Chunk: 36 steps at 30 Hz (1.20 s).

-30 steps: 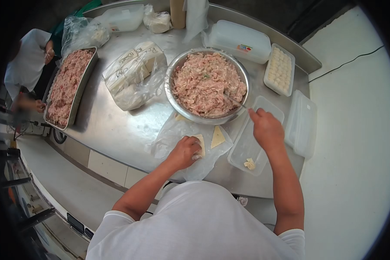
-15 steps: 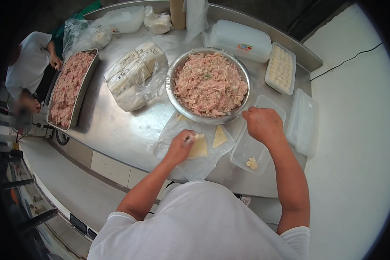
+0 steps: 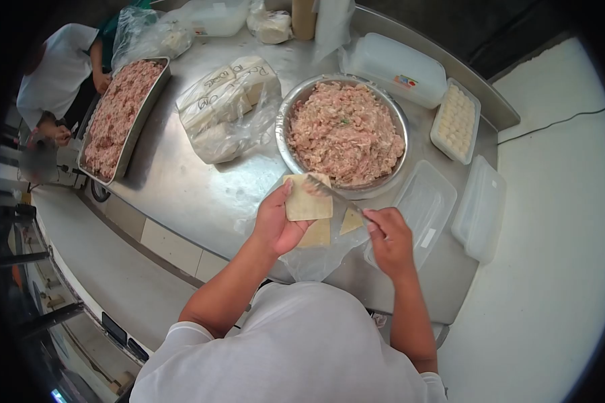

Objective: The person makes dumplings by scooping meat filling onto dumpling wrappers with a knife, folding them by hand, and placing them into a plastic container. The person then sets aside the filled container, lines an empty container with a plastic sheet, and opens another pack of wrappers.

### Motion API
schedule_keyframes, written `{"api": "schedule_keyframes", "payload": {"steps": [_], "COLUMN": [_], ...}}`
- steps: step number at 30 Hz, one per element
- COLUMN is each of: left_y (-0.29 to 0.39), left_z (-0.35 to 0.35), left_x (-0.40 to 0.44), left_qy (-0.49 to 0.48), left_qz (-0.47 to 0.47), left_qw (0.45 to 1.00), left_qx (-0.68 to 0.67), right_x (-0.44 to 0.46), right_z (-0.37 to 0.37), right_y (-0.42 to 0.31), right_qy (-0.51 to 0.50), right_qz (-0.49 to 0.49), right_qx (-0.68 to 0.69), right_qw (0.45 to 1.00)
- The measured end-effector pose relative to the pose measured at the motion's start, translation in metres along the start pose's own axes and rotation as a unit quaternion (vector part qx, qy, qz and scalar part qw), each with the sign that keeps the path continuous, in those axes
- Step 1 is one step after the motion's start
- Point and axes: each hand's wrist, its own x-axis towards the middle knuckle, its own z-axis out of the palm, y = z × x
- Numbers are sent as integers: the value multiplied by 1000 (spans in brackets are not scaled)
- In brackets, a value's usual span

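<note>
My left hand (image 3: 278,221) holds up a square, pale yellow dough wrapper (image 3: 309,207), thumb at its left edge and fingers beneath. In my closed right hand (image 3: 389,235) is a slim metal knife-like utensil (image 3: 343,200). Its far end, with a little pink meat on it, touches or nearly touches the wrapper's upper part. More wrappers (image 3: 316,235) lie below on a clear plastic sheet (image 3: 314,263), with a cut wrapper piece (image 3: 351,220) to the right. Just beyond my hands stands a steel bowl (image 3: 284,149) heaped with minced meat mixture (image 3: 346,134).
A bagged stack of wrappers (image 3: 215,101) sits left of the bowl. Farther left is a metal tray (image 3: 138,127) of minced meat, near another person (image 3: 60,74). On the right are an open plastic container (image 3: 429,201), a lid (image 3: 479,208) and a tub of small pale dumplings (image 3: 456,121).
My left hand has lifted a wrapper off the sheet. My right hand has come from the bowl's edge down and left, bringing the utensil to the wrapper. The camera view has shifted slightly.
</note>
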Motion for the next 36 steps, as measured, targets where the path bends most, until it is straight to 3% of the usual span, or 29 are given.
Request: {"api": "schedule_keyframes", "payload": {"steps": [2, 8, 11, 13, 17, 20, 21, 22, 23, 25, 26, 27, 29, 33, 35, 36], "left_y": [0, -4, -8, -9, 3, 14, 14, 16, 17, 16, 12, 10, 6, -12, -19, -28], "left_z": [7, 3, 5, 0, 24, 33, 20, 13, 7, 5, 9, 12, 16, 10, 27, 28], "left_x": [5, 14, 14, 16, -1, -17, -12, -9, -10, -15, -13, -10, -6, 4, 4, 4], "left_qy": [-54, 28, 42, -40, 2, -71, -36, 0, -3, -112, -98, -106, -130, -100, -11, -7], "left_qz": [-34, 51, 74, 82, 78, 42, 27, 12, 7, 37, 74, 72, 135, 179, 82, 140], "left_qw": [998, 995, 992, 990, 995, 997, 988, 957, 957, 809, 747, 745, 582, 619, 805, 793], "left_qx": [-30, 80, 91, 107, 60, 2, 149, 291, 291, 576, 653, 654, 791, 758, 588, 593], "right_x": [-12, -17, -16, -14, -11, -12, -12, -12, -14, -17, -17, -17, -19, -29, -37, -43], "right_z": [14, -18, -8, 2, -5, -22, -28, -35, -40, -42, -44, -47, -54, -81, -78, -72], "right_y": [9, -20, -19, -6, -19, -37, -41, -44, -46, -50, -53, -57, -65, -55, -34, -23], "right_qy": [23, 30, 56, 41, 36, 54, 57, 22, -14, -47, -79, -73, -112, -69, 38, 39], "right_qz": [-33, -11, -46, -51, -61, -44, -45, -35, -22, -29, -42, -37, -40, 21, 69, 73], "right_qx": [-50, -172, -131, -135, -158, -118, -118, -120, -121, -173, -220, -223, -297, -258, -71, -71], "right_qw": [998, 985, 989, 989, 985, 991, 990, 992, 992, 983, 971, 971, 948, 964, 994, 994]}}
